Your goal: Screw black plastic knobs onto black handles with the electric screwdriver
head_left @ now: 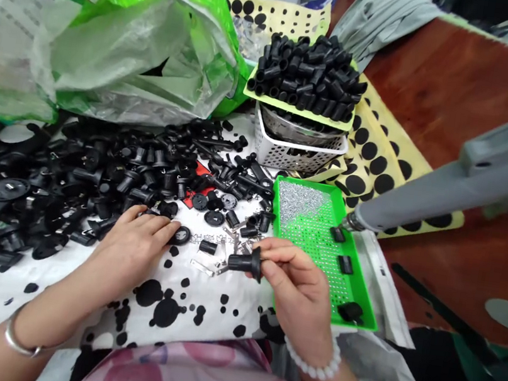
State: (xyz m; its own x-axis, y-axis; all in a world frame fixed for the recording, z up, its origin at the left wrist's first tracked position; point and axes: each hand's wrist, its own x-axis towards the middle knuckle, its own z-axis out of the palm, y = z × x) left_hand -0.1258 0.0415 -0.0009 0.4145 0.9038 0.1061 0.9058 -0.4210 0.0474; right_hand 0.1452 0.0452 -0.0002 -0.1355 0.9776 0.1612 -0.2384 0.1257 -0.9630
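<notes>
My right hand pinches a black plastic flanged sleeve between thumb and fingers, just above the edge of a green perforated tray. Silver screws lie in that tray, with several small black parts. My left hand rests palm down on a white spotted sheet, its fingertips next to a black plastic ring. A heap of black plastic parts spreads beyond it. Between my hands lie several metal clips.
A grey electric screwdriver lies at the right, its tip near the green tray. Behind stand a white plastic basket and a yellow tray of black tubes. A green-and-white plastic bag bulges at the back left. A reddish-brown wooden tabletop spans the right.
</notes>
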